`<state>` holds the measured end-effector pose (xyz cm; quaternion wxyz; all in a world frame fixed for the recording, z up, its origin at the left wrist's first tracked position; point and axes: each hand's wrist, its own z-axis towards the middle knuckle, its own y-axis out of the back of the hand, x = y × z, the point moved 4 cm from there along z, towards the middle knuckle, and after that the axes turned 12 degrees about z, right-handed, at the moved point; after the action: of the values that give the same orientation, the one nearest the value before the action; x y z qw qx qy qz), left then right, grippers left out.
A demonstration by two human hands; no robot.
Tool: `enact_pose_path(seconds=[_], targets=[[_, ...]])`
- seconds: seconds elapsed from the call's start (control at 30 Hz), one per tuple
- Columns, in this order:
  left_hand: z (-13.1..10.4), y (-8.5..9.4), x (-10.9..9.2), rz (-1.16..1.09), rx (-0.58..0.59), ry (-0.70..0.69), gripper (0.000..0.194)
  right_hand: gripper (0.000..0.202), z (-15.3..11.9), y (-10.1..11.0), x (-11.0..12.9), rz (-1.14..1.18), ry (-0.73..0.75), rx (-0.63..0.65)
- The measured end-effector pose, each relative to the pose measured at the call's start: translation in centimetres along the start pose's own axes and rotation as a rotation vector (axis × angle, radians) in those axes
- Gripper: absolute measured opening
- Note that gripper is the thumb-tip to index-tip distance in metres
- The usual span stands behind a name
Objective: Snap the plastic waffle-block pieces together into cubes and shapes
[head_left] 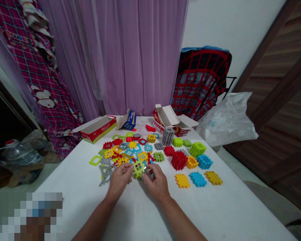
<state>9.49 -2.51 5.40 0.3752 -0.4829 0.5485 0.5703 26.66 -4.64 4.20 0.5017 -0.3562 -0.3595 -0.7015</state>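
Between my two hands is a lime-green interlocking building tile with toothed edges and a window-like cutout, raised above the near edge of a loose pile. My left hand pinches its left side with thumb and fingers. On the opposite side, my right hand grips the right edge, with some fingertips hidden behind the tile. Grey triangular pieces lie just left of my left hand. Yellow, red, blue and green tiles are heaped beyond both hands.
Stacks of red tiles, green tiles, blue tiles and grey tiles stand at the right. Nearer lies a flat yellow tile. Opened boxes, one red and one blue, line the back, with a plastic bag at right.
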Motion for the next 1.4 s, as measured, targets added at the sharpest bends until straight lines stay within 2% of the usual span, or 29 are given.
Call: enact_pose_path(seconds=[0.2, 0.33, 0.43, 0.6, 0.77, 0.93, 1.17, 1.4], targets=[[-0.4, -0.3, -0.2, 0.014, 0.015, 0.047, 0.043, 0.052, -0.7, -0.7, 0.8, -0.225, 0.116, -0.005], [-0.8, -0.9, -0.5, 0.043, 0.101, 0.035, 0.042, 0.051, -0.6, -0.6, 0.6, -0.291, 0.12, 0.006], [-0.8, -0.6, -0.8, 0.084, 0.154, 0.017, 0.041, 0.049, -0.2, -0.4, 0.3, -0.3, 0.16, 0.107], [-0.2, 0.5, -1.2, 0.1, 0.153, -0.076, 0.046, 0.053, 0.3, 0.0, 0.4, -0.35, 0.258, 0.329], [0.5, 0.7, -0.2, 0.085, 0.189, -0.103, 0.046, 0.061, 0.7, 0.3, 0.7, -0.386, 0.332, 0.42], [0.4, 0.4, 0.2, 0.1, 0.242, -0.138, 0.048, 0.063, 0.9, 0.5, 0.7, -0.269, 0.29, 0.357], [-0.1, -0.2, -0.2, 0.079, 0.269, -0.067, 0.036, 0.046, 1.1, 0.8, 0.9, -0.137, 0.246, 0.173], [-0.8, -0.6, -0.5, 0.139, 0.367, 0.062, 0.037, 0.057, 0.7, 0.2, 1.8, -0.232, 0.33, 0.271]])
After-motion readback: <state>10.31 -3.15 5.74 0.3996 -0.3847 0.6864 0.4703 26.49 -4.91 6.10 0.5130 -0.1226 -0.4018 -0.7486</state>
